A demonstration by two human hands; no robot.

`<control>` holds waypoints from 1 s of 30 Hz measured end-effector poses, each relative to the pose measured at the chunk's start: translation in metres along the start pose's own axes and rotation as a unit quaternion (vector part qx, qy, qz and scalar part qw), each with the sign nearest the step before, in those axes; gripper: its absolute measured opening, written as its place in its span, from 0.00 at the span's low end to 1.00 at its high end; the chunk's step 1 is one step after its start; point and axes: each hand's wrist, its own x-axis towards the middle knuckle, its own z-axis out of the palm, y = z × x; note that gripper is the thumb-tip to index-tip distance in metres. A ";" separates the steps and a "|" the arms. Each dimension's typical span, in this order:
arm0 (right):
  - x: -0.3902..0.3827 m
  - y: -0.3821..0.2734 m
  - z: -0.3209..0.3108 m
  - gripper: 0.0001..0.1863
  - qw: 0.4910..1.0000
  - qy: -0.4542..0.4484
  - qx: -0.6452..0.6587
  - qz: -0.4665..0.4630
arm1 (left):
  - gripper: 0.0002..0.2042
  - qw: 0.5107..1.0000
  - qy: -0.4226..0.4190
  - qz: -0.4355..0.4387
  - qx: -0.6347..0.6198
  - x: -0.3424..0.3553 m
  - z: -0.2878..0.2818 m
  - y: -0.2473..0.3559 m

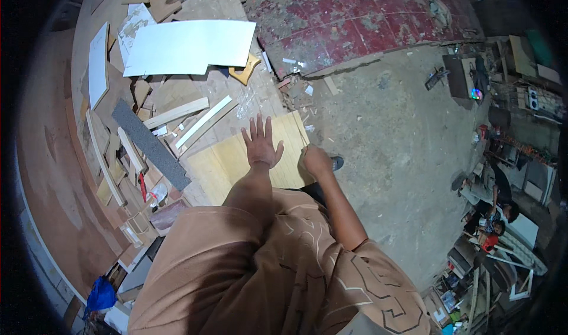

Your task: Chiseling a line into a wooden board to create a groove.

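A pale yellow wooden board (222,160) lies in front of me at the edge of the cluttered work surface. My left hand (261,149) rests flat on it, palm down with the fingers spread. At the board's right edge, my right hand (318,162) is closed in a fist. A thin dark line runs from that fist along the edge, but what the fingers hold is hidden. Beyond the board, a saw's yellow handle (245,70) shows, partly covered by a large white panel (189,46).
Wood strips (204,122), a long grey speckled strip (151,143) and a red-handled tool (142,187) lie to the left. A concrete floor (384,128) spreads to the right, with a raised red floor (367,24) beyond. People (491,217) sit at far right among stacked materials.
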 end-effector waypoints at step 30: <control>0.008 -0.020 -0.030 0.17 0.994 -0.004 -0.109 -0.027 | 0.74 0.925 -0.277 -0.213 -0.148 0.006 -0.067 0.043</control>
